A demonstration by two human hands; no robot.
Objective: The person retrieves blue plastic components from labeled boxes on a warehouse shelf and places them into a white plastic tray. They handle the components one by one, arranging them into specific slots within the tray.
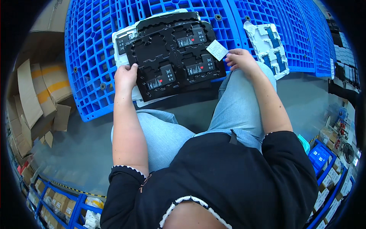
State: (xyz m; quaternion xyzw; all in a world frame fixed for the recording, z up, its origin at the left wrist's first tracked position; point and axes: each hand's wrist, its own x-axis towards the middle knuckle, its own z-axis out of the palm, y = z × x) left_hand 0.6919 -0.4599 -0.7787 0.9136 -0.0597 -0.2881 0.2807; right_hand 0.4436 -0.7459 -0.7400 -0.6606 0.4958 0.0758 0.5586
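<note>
A black plastic tray point(150, 49) with moulded pockets lies across white trays on a blue pallet. Three flat black batteries point(161, 77) sit in its pockets; the other pockets I can see into are bare. My left hand point(126, 78) is closed on the tray's left edge, thumb on top. Between the thumb and fingers of my right hand point(241, 60) is a small white sheet with rows of print point(217, 50), held by its corner over the tray's right edge. Under the tray's left side, a white tray point(119, 60) shows part of another battery point(122, 44).
To the right, white moulded trays point(254, 33) with dark blue flat pieces point(272, 37) lie on the blue pallets point(91, 76). Opened cardboard boxes point(38, 91) stand at the left. Blue racks point(78, 209) with cartons are behind me on both sides.
</note>
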